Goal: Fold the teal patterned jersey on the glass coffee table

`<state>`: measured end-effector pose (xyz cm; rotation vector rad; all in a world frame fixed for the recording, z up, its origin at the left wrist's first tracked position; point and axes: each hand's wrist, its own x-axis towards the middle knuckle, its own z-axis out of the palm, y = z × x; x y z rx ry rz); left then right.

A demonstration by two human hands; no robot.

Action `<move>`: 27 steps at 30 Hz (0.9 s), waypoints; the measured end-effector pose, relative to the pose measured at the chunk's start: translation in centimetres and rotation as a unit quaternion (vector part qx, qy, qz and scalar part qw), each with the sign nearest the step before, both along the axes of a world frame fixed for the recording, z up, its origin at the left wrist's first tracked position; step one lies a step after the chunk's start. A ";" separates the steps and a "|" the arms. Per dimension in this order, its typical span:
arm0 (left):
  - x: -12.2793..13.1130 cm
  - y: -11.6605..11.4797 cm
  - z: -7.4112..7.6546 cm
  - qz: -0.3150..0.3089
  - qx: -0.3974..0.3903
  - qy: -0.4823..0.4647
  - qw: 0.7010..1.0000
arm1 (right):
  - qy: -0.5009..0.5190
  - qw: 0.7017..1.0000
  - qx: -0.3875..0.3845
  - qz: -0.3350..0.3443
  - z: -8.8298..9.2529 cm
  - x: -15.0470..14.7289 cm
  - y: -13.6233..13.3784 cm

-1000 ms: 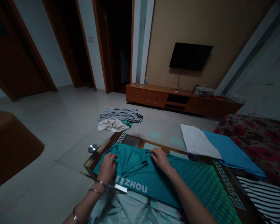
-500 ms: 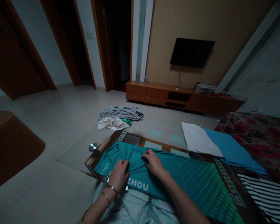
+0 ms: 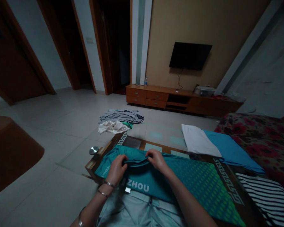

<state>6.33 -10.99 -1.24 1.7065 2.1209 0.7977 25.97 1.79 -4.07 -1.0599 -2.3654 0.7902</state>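
A teal jersey with white letters and a green dot pattern lies spread over the wooden table in front of me. My left hand and my right hand both pinch a raised fold of the jersey's far edge, fingers closed on the cloth. Thin bracelets circle my left wrist. Pale trousers show below the jersey at the bottom of the view.
A white and blue folded cloth lies at the table's far right, and a striped garment at the right edge. A heap of clothes sits on the tiled floor. Beyond stand a TV cabinet and a floral-covered sofa.
My hands came closer together at the jersey's far edge and lifted a fold of the cloth between them. The camera shifted slightly.
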 end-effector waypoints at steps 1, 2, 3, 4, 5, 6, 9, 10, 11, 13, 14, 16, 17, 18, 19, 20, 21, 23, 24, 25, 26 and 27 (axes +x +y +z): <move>0.0 -0.5 0.4 -0.002 0.001 -0.007 1.000 | 0.007 1.000 0.000 0.004 0.3 0.3 -0.4; 0.1 -1.1 0.7 -0.007 -0.002 -0.012 1.000 | 0.009 1.000 -0.002 0.012 0.6 0.6 -0.9; 0.1 -1.7 0.8 -0.017 -0.011 -0.016 1.000 | 0.005 1.000 -0.006 0.026 0.7 1.1 -1.5; 0.2 -2.4 0.7 -0.031 -0.027 -0.019 0.999 | -0.004 0.999 -0.015 0.046 0.6 1.6 -2.0; 0.1 -3.1 0.5 -0.049 -0.047 -0.022 0.997 | -0.018 0.997 -0.027 0.069 0.5 2.2 -2.3; -0.2 -3.6 0.2 -0.065 -0.067 -0.024 0.995 | -0.033 0.994 -0.041 0.091 0.4 2.7 -2.6; -2.0 -4.0 -1.0 -0.068 -0.096 -0.002 0.993 | -0.066 0.992 -0.058 0.090 -0.5 4.0 -2.3; -3.0 -3.6 -1.3 -0.052 -0.091 0.017 0.994 | -0.074 0.994 -0.051 0.064 -0.8 4.2 -1.9; -4.1 -2.9 -1.6 -0.031 -0.080 0.041 0.995 | -0.081 0.995 -0.038 0.033 -1.1 4.2 -1.4; -6.6 -1.1 -2.2 0.006 -0.048 0.097 0.994 | -0.095 0.995 -0.002 -0.021 -1.7 3.9 -0.4; -7.7 0.0 -2.5 0.018 -0.031 0.126 0.991 | -0.099 0.994 0.019 -0.037 -2.0 3.5 0.1; -9.7 2.3 -3.1 0.019 -0.003 0.174 0.985 | -0.101 0.992 0.060 -0.041 -2.5 2.7 0.9; -10.4 3.4 -3.4 0.007 0.003 0.187 0.982 | -0.101 0.991 0.075 -0.035 -2.8 2.2 1.3; -10.9 4.3 -3.6 -0.008 0.003 0.190 0.982 | -0.100 0.991 0.087 -0.026 -3.0 1.8 1.6; -11.4 5.2 -3.9 -0.023 0.001 0.183 0.983 | -0.098 0.990 0.095 -0.018 -3.2 1.3 1.8; -11.7 6.0 -4.2 -0.035 -0.004 0.167 0.985 | -0.096 0.990 0.101 -0.013 -3.4 1.0 2.1; -11.9 6.6 -4.5 -0.043 -0.008 0.142 0.989 | -0.093 0.990 0.107 -0.010 -3.6 0.6 2.3; -12.3 7.6 -5.0 -0.048 -0.008 0.086 0.995 | -0.083 0.990 0.116 -0.001 -4.0 0.3 2.7; -12.6 8.0 -5.3 -0.047 -0.005 0.063 0.997 | -0.076 0.990 0.118 0.005 -4.2 0.2 2.9; -12.9 8.3 -5.5 -0.047 -0.001 0.045 0.998 | -0.070 0.991 0.117 0.012 -4.5 0.2 3.0; -13.2 8.5 -5.8 -0.046 0.003 0.034 0.998 | -0.062 0.991 0.117 0.019 -4.8 0.3 3.1; -13.5 8.7 -6.0 -0.045 0.005 0.028 0.999 | -0.054 0.991 0.116 0.025 -5.0 0.5 3.2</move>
